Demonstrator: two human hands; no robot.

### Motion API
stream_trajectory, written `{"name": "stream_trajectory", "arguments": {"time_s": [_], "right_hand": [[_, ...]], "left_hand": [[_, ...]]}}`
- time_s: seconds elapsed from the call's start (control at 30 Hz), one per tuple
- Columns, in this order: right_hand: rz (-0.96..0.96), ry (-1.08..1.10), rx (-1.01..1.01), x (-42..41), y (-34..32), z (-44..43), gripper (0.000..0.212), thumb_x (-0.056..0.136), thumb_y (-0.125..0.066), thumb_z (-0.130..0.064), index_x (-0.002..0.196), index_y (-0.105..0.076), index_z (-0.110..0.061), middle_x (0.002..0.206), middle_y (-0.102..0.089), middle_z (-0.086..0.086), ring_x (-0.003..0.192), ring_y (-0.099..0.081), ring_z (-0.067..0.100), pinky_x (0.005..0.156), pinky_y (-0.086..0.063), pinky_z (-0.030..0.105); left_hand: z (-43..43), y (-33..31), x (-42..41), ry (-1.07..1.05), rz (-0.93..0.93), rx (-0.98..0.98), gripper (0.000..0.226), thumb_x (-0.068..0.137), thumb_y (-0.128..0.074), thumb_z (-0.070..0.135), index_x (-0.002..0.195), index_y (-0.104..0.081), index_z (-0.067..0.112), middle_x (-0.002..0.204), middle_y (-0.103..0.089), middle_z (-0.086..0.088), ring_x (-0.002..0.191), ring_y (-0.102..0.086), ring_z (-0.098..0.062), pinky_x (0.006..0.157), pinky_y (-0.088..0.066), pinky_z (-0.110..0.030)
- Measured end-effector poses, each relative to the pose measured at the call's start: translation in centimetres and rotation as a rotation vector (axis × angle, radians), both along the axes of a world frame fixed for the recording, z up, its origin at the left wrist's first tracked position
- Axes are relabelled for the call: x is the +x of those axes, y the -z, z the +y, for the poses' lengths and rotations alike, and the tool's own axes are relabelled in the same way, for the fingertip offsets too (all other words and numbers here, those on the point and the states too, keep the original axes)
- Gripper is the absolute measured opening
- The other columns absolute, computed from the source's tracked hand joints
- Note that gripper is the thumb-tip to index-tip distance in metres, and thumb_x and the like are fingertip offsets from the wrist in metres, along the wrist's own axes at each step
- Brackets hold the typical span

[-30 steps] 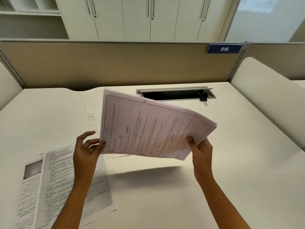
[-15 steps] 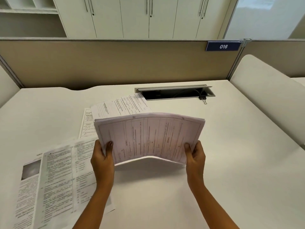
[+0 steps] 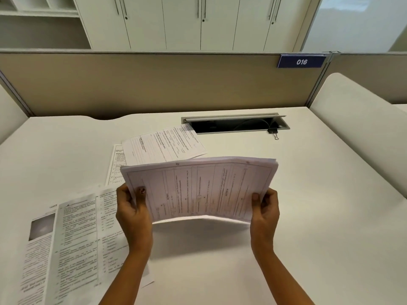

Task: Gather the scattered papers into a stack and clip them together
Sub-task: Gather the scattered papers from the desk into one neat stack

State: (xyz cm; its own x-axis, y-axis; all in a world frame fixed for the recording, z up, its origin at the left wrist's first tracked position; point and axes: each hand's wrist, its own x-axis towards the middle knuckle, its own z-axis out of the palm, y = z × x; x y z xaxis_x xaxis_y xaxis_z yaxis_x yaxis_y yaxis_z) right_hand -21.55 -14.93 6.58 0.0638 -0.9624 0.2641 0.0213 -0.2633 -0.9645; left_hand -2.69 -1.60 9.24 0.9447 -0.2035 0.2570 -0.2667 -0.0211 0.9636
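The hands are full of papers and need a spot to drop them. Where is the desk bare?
The desk is bare on the right, from the right hand out to the edge, nearer than the clip. It is also bare in front, under the held stack. The left is crowded: loose pages lie by the left hand and behind the stack.

white desk (image 3: 319, 216), tan partition (image 3: 154, 84) at 12, blue 016 tag (image 3: 301, 61) at 1. white cabinets (image 3: 198, 23) behind, open shelf (image 3: 39, 29) at 11, cable hatch (image 3: 233, 117) open in desk.
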Motion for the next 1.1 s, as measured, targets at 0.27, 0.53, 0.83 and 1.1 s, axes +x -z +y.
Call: {"name": "stream_trajectory", "arguments": {"time_s": [0.27,0.53,0.83,1.1], "right_hand": [[0.019,0.101,-0.170,0.5,-1.8,-0.1,0.054,0.084,-0.065,0.000,0.125,-0.035,-0.017,0.120,-0.051,0.001,0.112,-0.054,0.010,0.095,-0.048,0.021],[0.421,0.004,-0.805,1.7,-7.8,-2.5,0.051,0.086,-0.065,-0.018,0.129,-0.039,-0.010,0.138,-0.042,0.009,0.133,-0.039,0.025,0.112,-0.035,0.035],[0.448,-0.189,-0.825,3.2,-10.1,-2.2,0.045,0.099,-0.033,-0.035,0.102,-0.065,-0.003,0.088,-0.071,0.006,0.079,-0.050,-0.002,0.070,-0.046,0.000],[0.178,-0.161,-0.314,4.1,-7.7,-1.0,0.012,0.096,-0.052,-0.013,0.101,-0.063,-0.012,0.085,-0.067,-0.008,0.075,-0.061,0.002,0.065,-0.046,0.008]], "left_hand": [[0.2,-0.2,0.0,0.038,0.013,-0.014,0.010,0.085,-0.065,0.014,0.089,-0.058,0.007,0.079,-0.061,-0.008,0.081,-0.058,-0.027,0.074,-0.055,-0.038],[-0.6,-5.4,0.7,-0.090,-0.240,-0.008,0.005,0.084,-0.066,0.003,0.088,-0.065,0.004,0.084,-0.064,0.000,0.074,-0.054,-0.010,0.059,-0.043,-0.003],[-0.6,-9.7,1.7,-0.080,-0.639,0.026,0.034,0.091,-0.058,0.036,0.103,-0.065,0.005,0.100,-0.067,-0.010,0.092,-0.060,-0.029,0.080,-0.050,-0.030],[-1.0,-5.3,0.6,-0.051,-0.312,-0.006,0.091,0.086,-0.062,0.042,0.149,-0.007,0.006,0.159,-0.010,-0.008,0.144,-0.020,-0.018,0.115,-0.023,-0.052]]}}
